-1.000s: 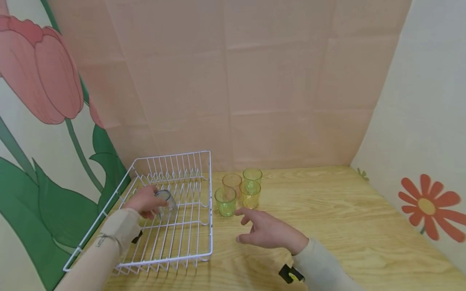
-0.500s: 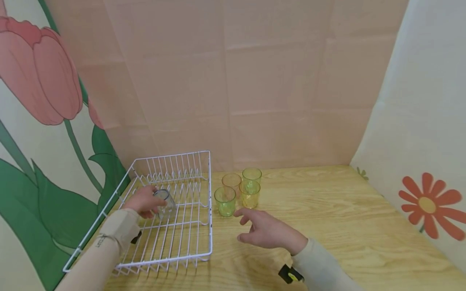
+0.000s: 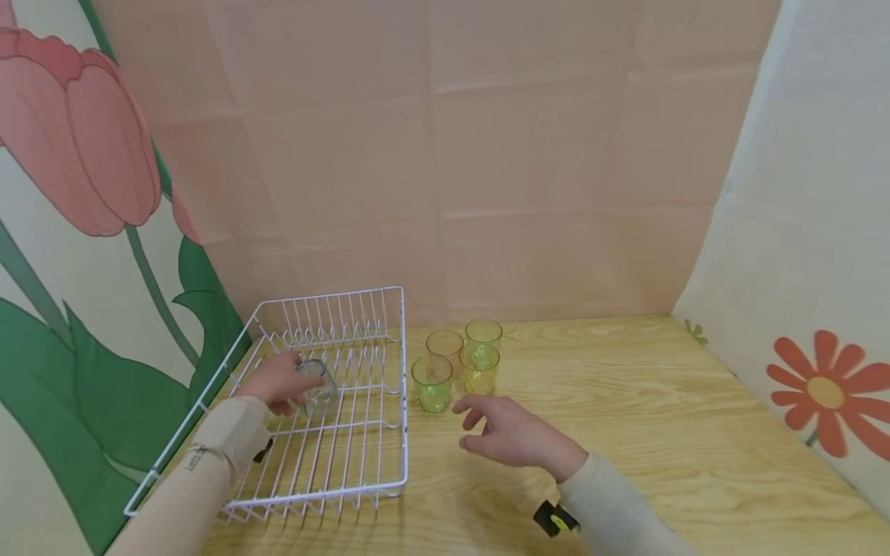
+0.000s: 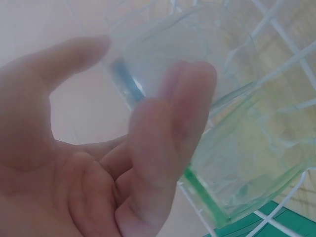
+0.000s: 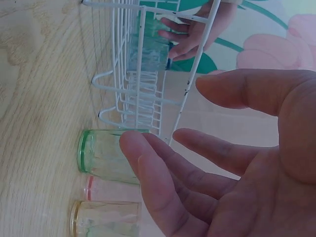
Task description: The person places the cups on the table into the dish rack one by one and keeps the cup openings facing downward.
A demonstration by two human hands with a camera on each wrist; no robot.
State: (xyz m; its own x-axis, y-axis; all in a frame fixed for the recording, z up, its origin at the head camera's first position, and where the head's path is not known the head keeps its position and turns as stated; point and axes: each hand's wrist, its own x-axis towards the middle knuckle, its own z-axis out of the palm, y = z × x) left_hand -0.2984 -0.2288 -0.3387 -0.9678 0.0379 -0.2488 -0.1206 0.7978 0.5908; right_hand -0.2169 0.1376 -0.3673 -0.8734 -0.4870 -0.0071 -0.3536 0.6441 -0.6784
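My left hand point(image 3: 278, 382) is over the white dish rack point(image 3: 405, 432), fingers loose beside a clear blue-rimmed glass point(image 3: 321, 401). In the left wrist view its thumb stands apart from the fingers near the blue rim. A green-rimmed glass point(image 4: 247, 173) is next to the blue one in the rack, rims level; in the head view the hand mostly hides it. My right hand point(image 3: 518, 436) hovers over the table, fingers loosely bent and holding nothing. Just beyond its fingertips a green glass point(image 3: 433, 390) stands upright on the table.
Behind the green glass stand a pinkish-orange glass point(image 3: 443, 344), a yellow glass point(image 3: 480, 378) and a yellow-green glass point(image 3: 484, 332), close together on the wooden table point(image 3: 626, 401). The rack's right rail runs between them and my left hand. A pink covering point(image 3: 528, 154) hangs behind.
My right hand's thumb has lifted slightly. The left hand, the glass beside it and the glasses on the table stay where they were.
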